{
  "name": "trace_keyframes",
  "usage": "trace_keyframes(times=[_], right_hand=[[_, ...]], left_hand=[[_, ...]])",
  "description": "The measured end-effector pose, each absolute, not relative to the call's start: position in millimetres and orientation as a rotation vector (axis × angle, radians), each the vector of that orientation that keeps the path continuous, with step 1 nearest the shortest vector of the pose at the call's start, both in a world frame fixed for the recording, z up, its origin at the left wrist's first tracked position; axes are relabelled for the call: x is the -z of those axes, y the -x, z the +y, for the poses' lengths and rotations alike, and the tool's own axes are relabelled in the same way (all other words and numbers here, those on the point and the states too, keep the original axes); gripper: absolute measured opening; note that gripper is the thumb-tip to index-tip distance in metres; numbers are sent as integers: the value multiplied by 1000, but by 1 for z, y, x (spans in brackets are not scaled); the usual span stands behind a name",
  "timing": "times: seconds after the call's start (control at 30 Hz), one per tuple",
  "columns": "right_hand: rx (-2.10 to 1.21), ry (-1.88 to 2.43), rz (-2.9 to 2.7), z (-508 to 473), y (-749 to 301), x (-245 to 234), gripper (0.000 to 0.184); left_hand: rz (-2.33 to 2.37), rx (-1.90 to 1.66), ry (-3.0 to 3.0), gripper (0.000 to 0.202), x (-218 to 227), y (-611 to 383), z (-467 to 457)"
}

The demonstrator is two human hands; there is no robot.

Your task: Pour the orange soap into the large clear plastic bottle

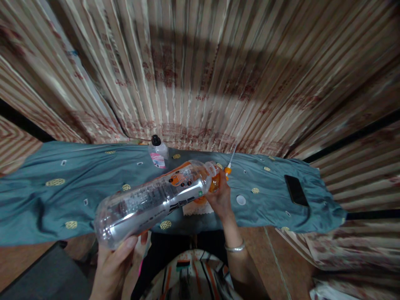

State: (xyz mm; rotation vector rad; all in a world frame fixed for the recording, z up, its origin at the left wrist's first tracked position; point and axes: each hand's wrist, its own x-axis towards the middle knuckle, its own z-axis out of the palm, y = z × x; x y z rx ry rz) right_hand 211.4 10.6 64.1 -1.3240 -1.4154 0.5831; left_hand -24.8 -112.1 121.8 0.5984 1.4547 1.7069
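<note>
A large clear plastic bottle with an orange and black printed label lies tilted across the view, its mouth toward the right. My left hand is closed around its base. At the bottle's neck, my right hand is closed on a small see-through orange bottle, whose top is close to the large bottle's mouth. Whether the two touch, I cannot tell. Just beyond my right fingers lies a pump top with an orange collar and a long thin tube. A round white cap lies right of my right hand.
A small clear bottle with a black cap and pink label stands at the back. A black phone lies on the right of the green patterned cloth. Under the large bottle shows a pale packet. A pleated curtain hangs behind.
</note>
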Motion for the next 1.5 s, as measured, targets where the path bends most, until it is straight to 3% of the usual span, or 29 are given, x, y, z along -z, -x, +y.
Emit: trace_keyframes(times=[1.5], right_hand=[[-569,1321,-1437,12,-214,-60,73]], left_hand=[[1368,-1727,-572,71,-118,27,-111]])
